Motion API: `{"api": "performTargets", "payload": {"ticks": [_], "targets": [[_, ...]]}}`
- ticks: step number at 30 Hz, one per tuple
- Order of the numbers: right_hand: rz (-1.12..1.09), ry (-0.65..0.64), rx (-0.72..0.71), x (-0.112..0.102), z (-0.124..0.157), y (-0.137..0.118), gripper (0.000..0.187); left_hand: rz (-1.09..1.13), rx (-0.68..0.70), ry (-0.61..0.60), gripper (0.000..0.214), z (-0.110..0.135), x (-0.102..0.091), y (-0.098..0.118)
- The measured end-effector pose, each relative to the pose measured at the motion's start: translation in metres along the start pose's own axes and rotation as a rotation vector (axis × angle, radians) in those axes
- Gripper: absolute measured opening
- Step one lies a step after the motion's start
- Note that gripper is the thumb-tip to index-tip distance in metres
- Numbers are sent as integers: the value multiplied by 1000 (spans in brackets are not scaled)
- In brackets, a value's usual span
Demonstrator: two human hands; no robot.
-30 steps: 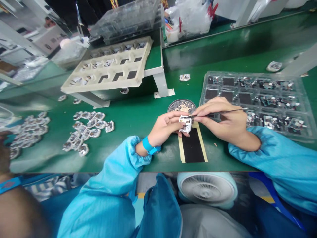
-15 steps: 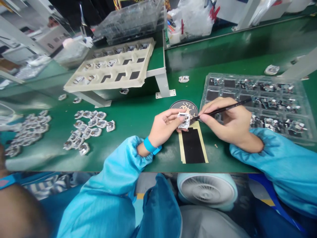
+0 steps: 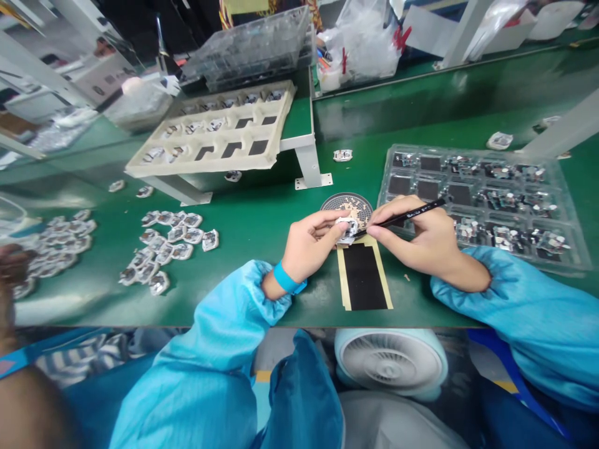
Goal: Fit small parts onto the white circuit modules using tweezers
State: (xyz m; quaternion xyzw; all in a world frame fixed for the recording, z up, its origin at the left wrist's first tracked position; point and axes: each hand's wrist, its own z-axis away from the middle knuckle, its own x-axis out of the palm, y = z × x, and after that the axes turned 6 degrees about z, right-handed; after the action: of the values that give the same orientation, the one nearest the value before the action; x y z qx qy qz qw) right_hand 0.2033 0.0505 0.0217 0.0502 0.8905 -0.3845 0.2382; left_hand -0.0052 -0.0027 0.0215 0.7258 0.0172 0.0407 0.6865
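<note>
My left hand [image 3: 309, 249] is closed, pinching a small white-framed electronic part [image 3: 347, 229] between thumb and fingers. My right hand [image 3: 418, 240] holds black tweezers [image 3: 412, 214] like a pen, with pale lettering along the shaft. The tweezers' tip is at the lower right edge of the part; my fingers and the small scale hide whether it touches. Just behind the part lies a round dark dish [image 3: 334, 202] with many tiny tan pieces. Below my hands a black pad [image 3: 367, 277] edged with yellow tape is on the green table.
A clear tray [image 3: 568, 206] of circuit parts lies at right. Several white-framed parts [image 3: 163, 249] are grouped on the left. A cream tray [image 3: 201, 165] rests on a raised stand [image 3: 306, 163]. At far left, another person's hand [image 3: 14, 265] is near more parts.
The tweezers and my right hand have shifted slightly left, and the part in my left hand has tilted. At far left the other person's hand has come over the table edge towards the parts.
</note>
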Motion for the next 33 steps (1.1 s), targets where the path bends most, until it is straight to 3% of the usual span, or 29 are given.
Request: {"api": "performTargets", "payload": {"ticks": [7, 12, 16, 20, 22, 24, 26, 28, 31, 33], "targets": [[26, 27, -88, 0, -2, 0, 16, -23, 81, -3, 34, -3, -3, -6], [-62, -24, 36, 0, -3, 0, 10, -35, 98, -7, 34, -4, -4, -9], [-296, -203, 239, -3, -9, 7, 14, -51, 101, -24, 35, -5, -6, -9], [-524, -394, 336, -16, -21, 19, 26, -33, 33, -35, 36, -9, -10, -10], [-621, -343, 357, -28, -30, 26, 27, -5, -19, -38, 38, -14, -14, -12], [-626, -155, 352, -44, -43, 38, 22, 60, -71, -58, 49, -19, -17, -14], [-437, 49, 354, -60, -58, 54, 19, 141, -107, -91, 69, -22, -19, -15], [20, 118, 414, -71, -73, 73, 23, 184, -130, -137, 75, -23, -20, -15], [719, -182, 478, -72, -94, 97, 30, 133, -172, -211, 55, -22, -19, -12], [880, -296, 506, -66, -104, 106, 34, 77, -198, -224, 50, -21, -18, -11]]}}
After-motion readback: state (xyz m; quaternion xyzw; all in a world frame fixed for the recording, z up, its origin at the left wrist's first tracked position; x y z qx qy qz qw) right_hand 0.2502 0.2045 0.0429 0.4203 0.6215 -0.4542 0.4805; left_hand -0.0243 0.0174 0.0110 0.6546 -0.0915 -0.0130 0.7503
